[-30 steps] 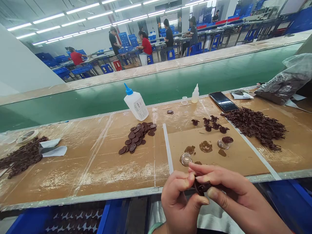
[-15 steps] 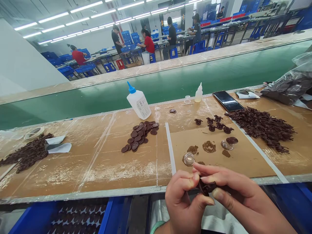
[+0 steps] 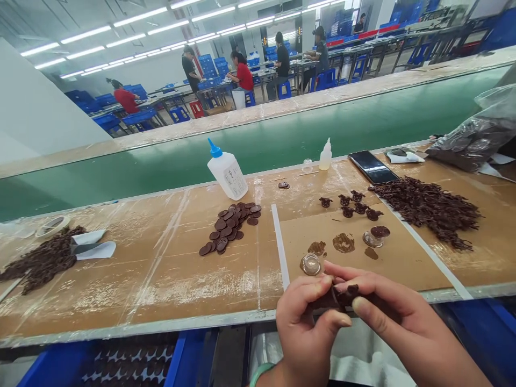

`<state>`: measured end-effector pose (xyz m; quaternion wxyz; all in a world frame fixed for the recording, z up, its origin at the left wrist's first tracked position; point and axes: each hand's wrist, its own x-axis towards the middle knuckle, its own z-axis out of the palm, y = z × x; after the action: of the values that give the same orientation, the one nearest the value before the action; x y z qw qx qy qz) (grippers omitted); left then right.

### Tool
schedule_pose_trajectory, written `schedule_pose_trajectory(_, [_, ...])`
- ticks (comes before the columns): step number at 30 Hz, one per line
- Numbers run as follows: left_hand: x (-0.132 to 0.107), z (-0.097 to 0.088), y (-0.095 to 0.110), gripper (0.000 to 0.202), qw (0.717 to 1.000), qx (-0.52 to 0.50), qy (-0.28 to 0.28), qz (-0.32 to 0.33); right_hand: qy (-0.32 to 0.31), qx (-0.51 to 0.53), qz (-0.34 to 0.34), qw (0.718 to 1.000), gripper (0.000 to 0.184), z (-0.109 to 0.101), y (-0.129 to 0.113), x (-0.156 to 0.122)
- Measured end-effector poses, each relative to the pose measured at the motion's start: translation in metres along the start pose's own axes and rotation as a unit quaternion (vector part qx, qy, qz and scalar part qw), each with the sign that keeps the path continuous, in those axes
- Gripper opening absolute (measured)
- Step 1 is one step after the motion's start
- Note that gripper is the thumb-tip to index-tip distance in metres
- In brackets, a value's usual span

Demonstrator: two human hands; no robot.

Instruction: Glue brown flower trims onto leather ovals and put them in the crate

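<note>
Over the table's front edge, my left hand [image 3: 308, 322] and my right hand [image 3: 391, 312] meet around a small dark brown piece [image 3: 342, 296]. Fingers and thumbs of both hands pinch it, and part of it is hidden behind them. Just beyond my hands lies a brown cardboard sheet [image 3: 407, 263] with wet brown smears. On it sit a small clear round dish [image 3: 311, 264] and another clear dish [image 3: 371, 238] with a dark disc [image 3: 380, 231] on its rim. Several small assembled dark brown pieces [image 3: 358, 208] stand at the sheet's far side.
Dark discs [image 3: 229, 226] lie heaped left of the sheet, near a white bottle with blue nozzle [image 3: 229, 174]. A small dropper bottle [image 3: 325, 156], a phone [image 3: 373, 166] and a pile of dark branching pieces [image 3: 429, 209] are farther right. Blue trays [image 3: 177, 357] sit below the edge.
Both hands still hold the dark piece; it has turned slightly and more of its knobbly end shows. The whole view has shifted a little.
</note>
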<state>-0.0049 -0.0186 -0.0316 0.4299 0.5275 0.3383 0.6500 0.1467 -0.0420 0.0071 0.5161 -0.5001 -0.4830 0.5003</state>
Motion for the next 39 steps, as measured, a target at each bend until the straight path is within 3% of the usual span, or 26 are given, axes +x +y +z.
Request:
schedule_pose_trajectory(6, [0.004, -0.002, 0.002, 0.027, 0.999, 0.025, 0.017, -0.03, -0.006, 0.099, 0.046, 0.994, 0.009, 0.004, 0.005, 0.003])
schedule_pose_trajectory(9, [0.009, -0.006, 0.003, 0.018, 0.998, 0.039, 0.048, -0.033, 0.009, 0.065, -0.017, 0.998, 0.011, -0.003, 0.011, 0.004])
schedule_pose_trajectory(11, [0.012, -0.013, 0.002, 0.014, 0.997, 0.043, 0.051, -0.048, 0.053, 0.004, -0.073, 0.996, 0.013, -0.016, 0.012, 0.008])
schedule_pose_trajectory(13, [0.016, -0.023, 0.0, 0.03, 0.996, 0.041, 0.054, -0.063, 0.115, -0.096, -0.109, 0.983, 0.016, -0.036, 0.004, 0.021])
schedule_pose_trajectory(15, [0.02, -0.034, -0.001, 0.047, 0.994, 0.031, 0.074, -0.071, 0.164, -0.246, -0.126, 0.947, 0.026, -0.059, -0.01, 0.046])
schedule_pose_trajectory(16, [0.023, -0.039, -0.002, 0.05, 0.993, 0.032, 0.086, -0.072, 0.163, -0.354, -0.123, 0.913, 0.033, -0.071, -0.018, 0.064])
schedule_pose_trajectory(20, [0.037, -0.053, -0.002, 0.026, 0.987, 0.107, 0.087, -0.087, 0.06, -0.478, -0.081, 0.872, 0.021, -0.102, -0.033, 0.159])
schedule_pose_trajectory(24, [0.048, -0.06, -0.001, 0.02, 0.979, 0.161, 0.043, -0.117, -0.051, -0.57, -0.033, 0.819, 0.021, -0.1, -0.013, 0.238])
schedule_pose_trajectory(27, [0.056, -0.066, 0.002, 0.023, 0.972, 0.201, -0.009, -0.123, -0.114, -0.601, -0.013, 0.791, 0.021, -0.089, 0.003, 0.266])
schedule_pose_trajectory(30, [0.071, -0.073, 0.007, 0.023, 0.957, 0.254, -0.055, -0.132, -0.147, -0.603, -0.007, 0.784, 0.021, -0.091, 0.003, 0.274])
schedule_pose_trajectory(32, [0.085, -0.079, 0.01, 0.022, 0.938, 0.308, -0.083, -0.134, -0.137, -0.594, -0.014, 0.792, 0.022, -0.105, -0.003, 0.27])
schedule_pose_trajectory(35, [0.114, -0.093, 0.009, 0.022, 0.892, 0.422, -0.11, -0.117, -0.081, -0.574, -0.036, 0.814, 0.026, -0.144, -0.011, 0.248])
schedule_pose_trajectory(37, [0.135, -0.102, 0.004, 0.024, 0.85, 0.502, -0.128, -0.093, -0.04, -0.561, -0.045, 0.826, 0.028, -0.175, -0.009, 0.222])
schedule_pose_trajectory(39, [0.154, -0.11, -0.005, 0.023, 0.829, 0.536, -0.136, -0.082, -0.002, -0.55, -0.048, 0.834, 0.03, -0.201, -0.001, 0.19])
